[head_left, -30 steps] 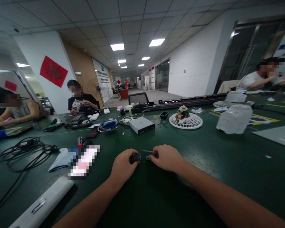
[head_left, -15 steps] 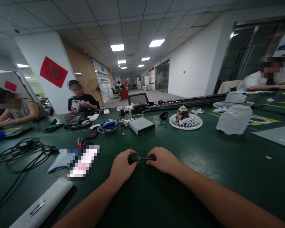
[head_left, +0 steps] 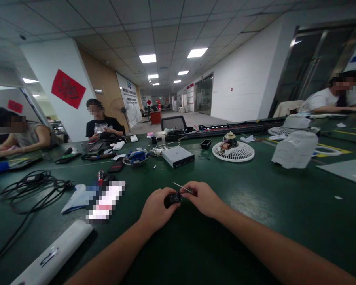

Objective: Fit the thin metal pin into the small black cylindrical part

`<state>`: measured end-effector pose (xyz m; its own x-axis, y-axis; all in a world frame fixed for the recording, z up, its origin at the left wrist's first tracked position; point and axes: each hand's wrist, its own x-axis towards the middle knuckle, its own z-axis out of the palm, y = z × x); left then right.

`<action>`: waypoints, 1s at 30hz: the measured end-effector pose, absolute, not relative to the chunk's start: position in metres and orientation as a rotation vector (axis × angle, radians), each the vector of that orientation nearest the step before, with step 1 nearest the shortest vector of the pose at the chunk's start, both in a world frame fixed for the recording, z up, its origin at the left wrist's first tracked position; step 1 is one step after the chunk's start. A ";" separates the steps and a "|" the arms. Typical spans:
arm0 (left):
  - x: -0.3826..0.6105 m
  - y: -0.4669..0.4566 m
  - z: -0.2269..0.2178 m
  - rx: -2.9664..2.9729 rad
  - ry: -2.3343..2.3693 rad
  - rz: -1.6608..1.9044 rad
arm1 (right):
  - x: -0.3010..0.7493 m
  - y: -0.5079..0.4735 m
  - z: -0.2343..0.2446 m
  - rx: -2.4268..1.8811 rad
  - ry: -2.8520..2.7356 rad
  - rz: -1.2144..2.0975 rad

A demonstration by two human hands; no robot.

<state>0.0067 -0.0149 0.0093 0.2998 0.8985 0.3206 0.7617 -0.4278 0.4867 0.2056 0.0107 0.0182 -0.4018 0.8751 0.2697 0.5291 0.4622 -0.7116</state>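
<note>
A black cylindrical part [head_left: 173, 198] is gripped in my left hand [head_left: 154, 209], its round end turned toward the right. Between the fingers of my right hand [head_left: 206, 200] is a slim screwdriver [head_left: 182, 187]. Its thin metal shaft points up and to the left, just above the black part and apart from it. Most of the screwdriver's handle is hidden by my fingers. Both hands are close together over the green tabletop [head_left: 180, 245], with the right fingertips near the part's end.
Beyond my hands stand a silver disc drive [head_left: 178, 157], a white fan grille with a motor [head_left: 233, 152] and a white housing [head_left: 295, 150]. At left lie coiled black cables [head_left: 35, 188], a blue-white packet [head_left: 78, 198] and a long white object [head_left: 53, 253]. Other people sit around the table.
The screwdriver's tip has come away from the black part and swung upward. My left hand has turned the part and shifted slightly right, closer to my right hand.
</note>
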 end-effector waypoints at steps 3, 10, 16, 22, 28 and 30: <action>0.006 -0.015 0.009 2.357 1.477 0.835 | 0.206 0.008 0.021 -1.080 -2.116 0.642; 0.006 -0.017 0.009 2.399 1.394 0.877 | 0.206 0.009 0.021 -1.141 -2.088 0.635; 0.005 -0.016 0.007 2.391 1.386 0.946 | 0.208 0.016 0.014 -1.127 -1.994 0.992; 0.005 -0.018 0.005 2.488 1.322 0.929 | 0.213 0.022 0.011 -0.987 -1.883 1.329; 0.004 -0.021 0.007 2.530 1.247 0.918 | 0.213 0.017 0.012 -1.014 -2.049 1.046; 0.003 -0.020 0.008 2.542 1.221 0.919 | 0.212 0.013 0.014 -1.063 -2.140 0.870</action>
